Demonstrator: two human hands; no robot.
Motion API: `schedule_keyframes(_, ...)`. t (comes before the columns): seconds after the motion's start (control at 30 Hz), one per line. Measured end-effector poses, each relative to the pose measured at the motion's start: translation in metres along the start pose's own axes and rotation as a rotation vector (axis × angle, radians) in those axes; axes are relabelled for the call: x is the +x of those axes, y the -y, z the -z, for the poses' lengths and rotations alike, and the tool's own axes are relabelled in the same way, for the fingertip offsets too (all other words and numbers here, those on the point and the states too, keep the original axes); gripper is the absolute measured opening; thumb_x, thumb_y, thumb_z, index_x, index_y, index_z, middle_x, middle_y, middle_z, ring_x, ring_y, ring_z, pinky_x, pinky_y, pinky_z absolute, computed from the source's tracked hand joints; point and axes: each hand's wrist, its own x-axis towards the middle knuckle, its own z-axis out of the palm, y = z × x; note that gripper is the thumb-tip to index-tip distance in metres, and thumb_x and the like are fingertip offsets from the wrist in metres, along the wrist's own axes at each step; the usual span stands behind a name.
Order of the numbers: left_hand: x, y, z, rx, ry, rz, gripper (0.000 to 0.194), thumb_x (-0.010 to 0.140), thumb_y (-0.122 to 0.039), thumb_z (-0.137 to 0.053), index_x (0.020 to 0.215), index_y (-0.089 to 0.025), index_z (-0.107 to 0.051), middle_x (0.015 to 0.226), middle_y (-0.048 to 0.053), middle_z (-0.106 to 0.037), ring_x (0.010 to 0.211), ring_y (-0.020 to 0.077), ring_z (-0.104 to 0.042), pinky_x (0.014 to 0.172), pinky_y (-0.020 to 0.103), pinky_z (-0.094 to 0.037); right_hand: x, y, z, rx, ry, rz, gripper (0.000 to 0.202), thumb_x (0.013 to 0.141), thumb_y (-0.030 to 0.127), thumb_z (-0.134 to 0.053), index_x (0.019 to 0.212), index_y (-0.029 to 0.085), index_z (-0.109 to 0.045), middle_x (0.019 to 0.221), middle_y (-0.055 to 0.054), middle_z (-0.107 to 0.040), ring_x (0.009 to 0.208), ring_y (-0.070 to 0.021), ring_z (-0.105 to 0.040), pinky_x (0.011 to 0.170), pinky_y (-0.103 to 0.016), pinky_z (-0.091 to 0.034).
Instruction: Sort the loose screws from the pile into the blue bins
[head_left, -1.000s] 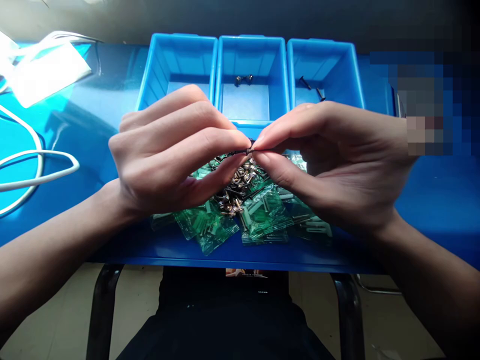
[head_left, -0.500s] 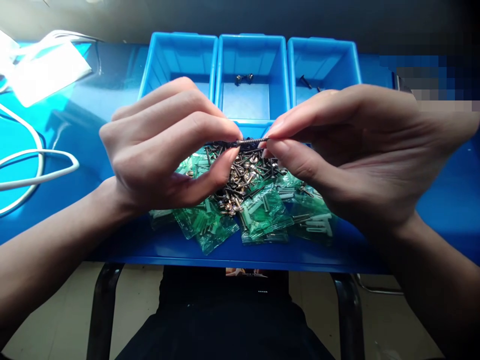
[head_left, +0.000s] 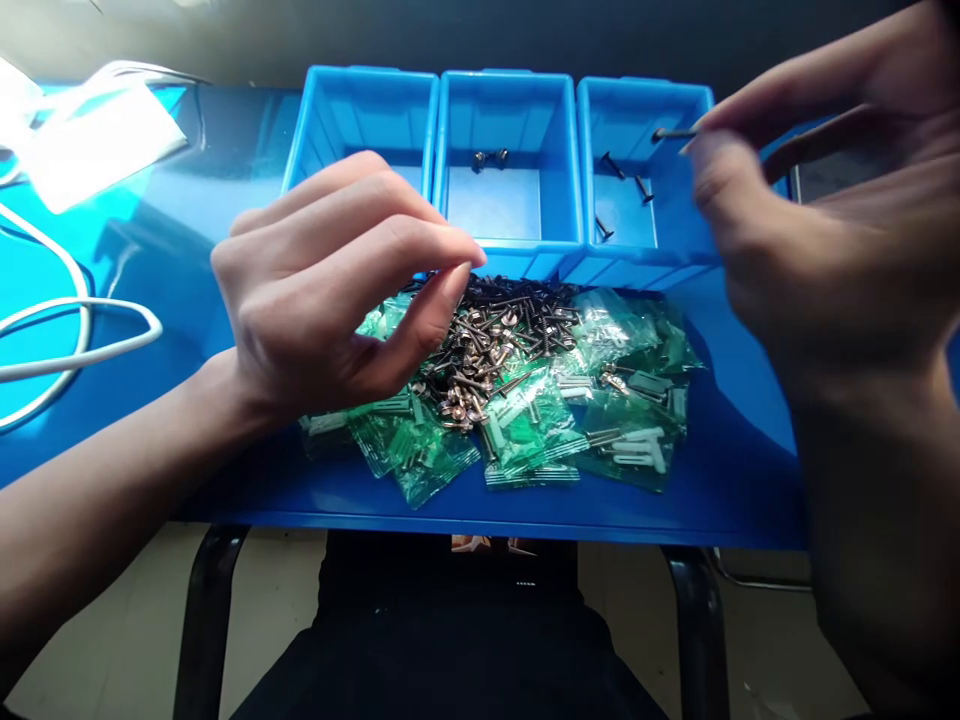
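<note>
My right hand [head_left: 810, 190], partly blurred, pinches a dark screw [head_left: 675, 134] between thumb and forefinger. It holds the screw above the right blue bin [head_left: 709, 170], the head pointing left. Three dark screws lie inside that bin, one of them a screw [head_left: 644, 189] near the middle. My left hand [head_left: 345, 290] hovers over the left side of a heap of loose screws [head_left: 487, 350], its thumb and forefinger tips together and nothing showing between them. Green-tinted clear packets [head_left: 532, 425] with white plastic parts and screws lie around the heap.
The middle blue bin [head_left: 510, 90] holds a few short metal fasteners [head_left: 491, 159]. Beside it stands the left blue bin [head_left: 371, 95], partly hidden by my left hand. A white cable [head_left: 82, 310] loops across the blue table [head_left: 450, 515] at left, near a bright white sheet [head_left: 105, 150].
My right hand has moved up and right with the screw, from between both hands to above the right bin. My left hand has let go of the screw and stays nearly in place.
</note>
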Motion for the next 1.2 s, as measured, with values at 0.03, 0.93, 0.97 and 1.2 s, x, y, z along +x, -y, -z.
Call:
schedule_keyframes(0.03,0.0,0.0,0.0,0.0,-0.005,-0.005,0.014,0.096,-0.014,-0.063,0.107,-0.014,-0.071,0.093,0.008,-0.075,0.083,0.0208,-0.072,0.072,0.039,-0.06,0.002,-0.002,-0.001,-0.094,-0.002,0.028,0.028,0.097,0.033,-0.071,0.117,0.017,-0.08,0.112,-0.011,-0.078,0.103,-0.0309,-0.073,0.095,-0.051,-0.059)
schedule_keyframes(0.93,0.002,0.004,-0.001,-0.013,-0.007,-0.063,0.015,0.087,-0.012,-0.072,0.101,-0.006,-0.075,0.089,0.013,-0.075,0.077,0.0237,-0.07,0.069,0.038,-0.056,-0.016,0.038,-0.025,0.063,0.472,0.581,0.033,0.103,0.009,-0.049,0.127,0.013,-0.071,0.116,-0.012,-0.069,0.1,-0.0206,-0.067,0.077,-0.036,-0.06)
schedule_keyframes(0.97,0.002,0.005,-0.002,-0.012,-0.005,-0.064,0.016,0.086,-0.011,-0.072,0.101,-0.006,-0.075,0.089,0.014,-0.075,0.077,0.0238,-0.07,0.069,0.039,-0.056,-0.016,0.038,-0.025,0.064,0.48,0.581,0.033,0.103,0.01,-0.049,0.127,0.013,-0.07,0.116,-0.012,-0.069,0.101,-0.0205,-0.067,0.078,-0.036,-0.06)
schedule_keyframes(1.2,0.001,0.003,0.001,0.005,0.016,-0.05,0.016,0.088,-0.013,-0.071,0.104,-0.013,-0.074,0.09,0.012,-0.075,0.078,0.0257,-0.072,0.069,0.041,-0.058,-0.014,0.044,-0.021,-0.017,0.438,0.535,0.02,0.103,0.016,-0.054,0.102,0.015,-0.074,0.105,-0.01,-0.069,0.087,-0.0162,-0.062,0.069,-0.032,-0.054)
